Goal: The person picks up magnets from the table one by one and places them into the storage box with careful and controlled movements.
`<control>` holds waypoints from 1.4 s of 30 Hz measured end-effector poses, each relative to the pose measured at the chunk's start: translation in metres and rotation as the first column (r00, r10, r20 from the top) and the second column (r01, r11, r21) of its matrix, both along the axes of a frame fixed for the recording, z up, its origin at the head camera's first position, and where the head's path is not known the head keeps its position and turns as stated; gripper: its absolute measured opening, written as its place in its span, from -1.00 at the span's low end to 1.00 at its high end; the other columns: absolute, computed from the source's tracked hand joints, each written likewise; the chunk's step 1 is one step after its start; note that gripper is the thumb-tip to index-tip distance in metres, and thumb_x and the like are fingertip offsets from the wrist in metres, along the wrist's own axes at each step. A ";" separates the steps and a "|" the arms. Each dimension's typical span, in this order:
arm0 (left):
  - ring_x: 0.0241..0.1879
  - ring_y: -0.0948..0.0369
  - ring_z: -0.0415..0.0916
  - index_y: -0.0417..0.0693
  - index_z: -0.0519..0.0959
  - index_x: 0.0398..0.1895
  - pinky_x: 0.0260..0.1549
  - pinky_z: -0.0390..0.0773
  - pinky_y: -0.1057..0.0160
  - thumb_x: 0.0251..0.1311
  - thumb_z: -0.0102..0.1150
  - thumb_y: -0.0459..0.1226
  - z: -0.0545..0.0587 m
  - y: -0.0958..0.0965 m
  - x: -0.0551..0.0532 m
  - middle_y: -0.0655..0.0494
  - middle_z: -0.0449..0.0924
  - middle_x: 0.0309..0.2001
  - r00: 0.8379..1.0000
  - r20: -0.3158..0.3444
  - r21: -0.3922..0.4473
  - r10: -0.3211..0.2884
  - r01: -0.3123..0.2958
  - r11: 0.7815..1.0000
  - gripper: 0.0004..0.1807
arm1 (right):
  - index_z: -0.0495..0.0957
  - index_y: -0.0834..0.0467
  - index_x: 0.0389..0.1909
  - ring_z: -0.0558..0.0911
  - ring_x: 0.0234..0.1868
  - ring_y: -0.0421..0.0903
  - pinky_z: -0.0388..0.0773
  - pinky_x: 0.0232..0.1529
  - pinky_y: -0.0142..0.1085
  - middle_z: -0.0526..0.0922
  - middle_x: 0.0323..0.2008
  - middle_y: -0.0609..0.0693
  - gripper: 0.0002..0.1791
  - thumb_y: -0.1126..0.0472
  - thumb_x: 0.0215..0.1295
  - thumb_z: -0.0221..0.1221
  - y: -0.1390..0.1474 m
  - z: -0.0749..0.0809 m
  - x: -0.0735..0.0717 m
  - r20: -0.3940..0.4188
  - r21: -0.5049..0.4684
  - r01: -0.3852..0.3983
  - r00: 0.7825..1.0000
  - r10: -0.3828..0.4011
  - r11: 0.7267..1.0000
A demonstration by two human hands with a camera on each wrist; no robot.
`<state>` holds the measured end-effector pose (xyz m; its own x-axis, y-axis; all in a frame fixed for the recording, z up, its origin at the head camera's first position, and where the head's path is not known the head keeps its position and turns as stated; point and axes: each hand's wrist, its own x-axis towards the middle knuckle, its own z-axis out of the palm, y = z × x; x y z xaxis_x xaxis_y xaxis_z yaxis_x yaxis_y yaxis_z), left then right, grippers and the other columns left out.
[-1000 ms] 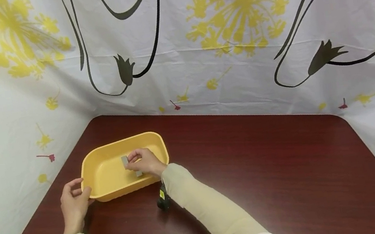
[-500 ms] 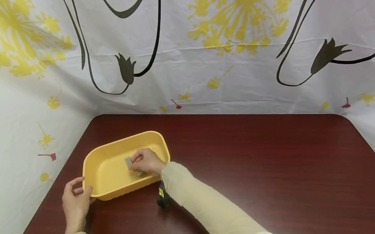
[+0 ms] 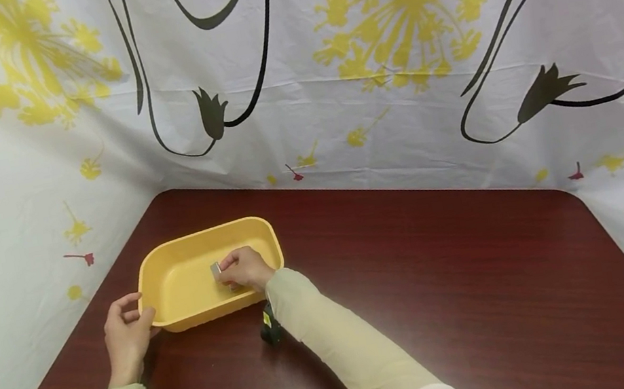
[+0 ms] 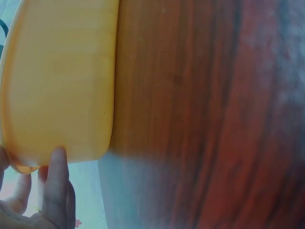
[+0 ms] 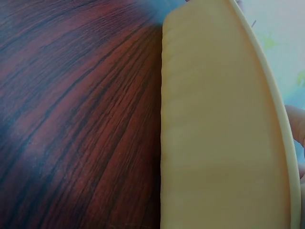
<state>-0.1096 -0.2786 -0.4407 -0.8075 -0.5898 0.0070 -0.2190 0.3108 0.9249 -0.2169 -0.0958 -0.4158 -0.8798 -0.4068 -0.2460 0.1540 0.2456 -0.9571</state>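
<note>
A yellow plastic tub (image 3: pixel 203 319) stands on the table, and its outer side wall (image 4: pixel 62 86) fills much of the left wrist view. My left hand (image 3: pixel 125 339) holds the tub's left end, thumb at the rim and fingers against the outside. Inside the tub, my right hand (image 3: pixel 247 269) pinches a small flat grey block (image 3: pixel 216 272) between thumb and fingers. Under that hand a second grey piece (image 3: pixel 234 288) shows, mostly hidden. In the right wrist view the tub's wall (image 5: pixel 224 114) covers the block, leaving only bits of fingers at the right edge.
The dark red wooden table (image 3: pixel 438 283) extends to the right of the tub. A white cloth (image 3: pixel 308 133) with yellow flowers hangs behind and along the sides. Small black cameras sit on both wrists, the right one (image 3: pixel 270 325) close to the tub's front wall.
Inside the tub, the grey block in my right hand has shifted slightly right, nearer the second grey piece, and tilted a little. My left hand keeps its hold on the tub.
</note>
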 end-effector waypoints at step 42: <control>-0.61 0.31 0.48 -0.21 0.24 0.09 -0.57 0.57 0.37 0.12 -0.04 -0.32 0.006 0.000 0.001 -0.07 0.33 -0.33 0.998 0.046 0.034 -0.039 0.037 0.999 -0.57 | 0.52 0.41 -0.27 0.62 -0.38 0.06 0.59 -0.35 -0.23 0.60 -0.48 0.18 -0.81 0.45 0.06 0.14 -0.001 -0.004 -0.007 0.076 -0.074 -0.023 0.997 0.028 0.997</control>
<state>-0.1086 -0.2790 -0.4344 -0.8282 -0.5581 -0.0504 -0.2508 0.2888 0.9240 -0.2241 -0.0968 -0.4200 -0.8485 -0.4482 -0.2813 0.2227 0.1798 -0.9582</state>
